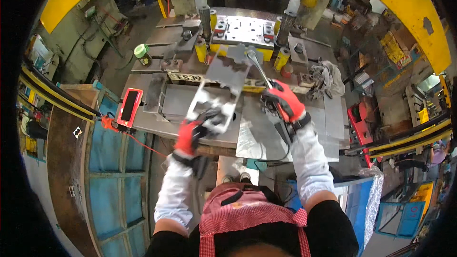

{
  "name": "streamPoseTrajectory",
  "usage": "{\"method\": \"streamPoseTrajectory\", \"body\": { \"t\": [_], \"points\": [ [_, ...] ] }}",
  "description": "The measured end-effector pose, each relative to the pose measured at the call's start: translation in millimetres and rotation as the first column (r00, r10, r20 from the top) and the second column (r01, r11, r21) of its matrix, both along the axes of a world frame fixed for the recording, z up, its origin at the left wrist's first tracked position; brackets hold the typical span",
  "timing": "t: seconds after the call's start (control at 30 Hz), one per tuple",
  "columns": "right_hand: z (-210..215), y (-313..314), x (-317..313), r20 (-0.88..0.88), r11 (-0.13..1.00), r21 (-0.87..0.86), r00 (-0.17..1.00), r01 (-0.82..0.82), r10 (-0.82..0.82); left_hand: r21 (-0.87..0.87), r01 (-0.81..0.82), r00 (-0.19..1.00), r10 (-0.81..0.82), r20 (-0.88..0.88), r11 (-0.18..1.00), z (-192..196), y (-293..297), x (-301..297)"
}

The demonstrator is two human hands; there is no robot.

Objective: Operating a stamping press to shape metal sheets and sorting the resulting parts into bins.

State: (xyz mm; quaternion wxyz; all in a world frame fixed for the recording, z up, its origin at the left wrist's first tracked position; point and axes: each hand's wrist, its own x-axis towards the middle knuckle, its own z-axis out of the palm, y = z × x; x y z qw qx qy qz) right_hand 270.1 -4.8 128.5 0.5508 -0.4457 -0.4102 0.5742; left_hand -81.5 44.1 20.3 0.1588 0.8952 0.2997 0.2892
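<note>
Gripping a notched metal sheet [223, 74], left hand [193, 131]; right hand [284, 99] fingers around a rod [258, 69].

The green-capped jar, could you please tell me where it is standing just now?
In the head view the green-capped jar stands upright at the far left of the press table, beyond the red phone and left of the yellow posts.

Both gloves are red and black, on the left hand [193, 132] and the right hand [284, 101]. The sleeves [309, 154] are white. The apron [247, 212] is red-and-white checked. The metal sheet [227, 72] is plain grey. The phone case [129, 106] is red. The press frame [413, 7] is yellow.
</note>
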Motion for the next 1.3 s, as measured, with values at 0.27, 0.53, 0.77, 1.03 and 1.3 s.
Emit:
{"method": "streamPoseTrajectory", "body": {
  "t": [0.27,0.53,0.77,1.03,1.3],
  "points": [
    [-47,-170,28,0.198,0.933,-0.344,0.979,0.105,-0.037,-0.96,-0.162,0.6,0.795,0.09,0.23,88,-179,-294],
    [-74,-141,78,0.092,0.925,-0.354,0.989,0.14,-0.114,-0.491,-0.855,0.07,0.975,0.209,0.166,96,-69,-592],
    [-78,-127,73,0.151,0.915,-0.368,0.982,0.163,-0.114,-0.746,-0.301,0.236,0.804,0.545,0.594,2,-6,-430],
    [-70,-36,-18,0.128,0.945,-0.233,0.956,-0.228,0.262,-0.916,0.396,0.838,0.382,0.389,0.063,-36,-82,-68],
    [-99,25,-19,0.447,0.928,-0.122,0.815,-0.353,0.369,-0.735,0.678,0.583,0.613,0.533,-0.005,-12,-45,45]
  ]
}}
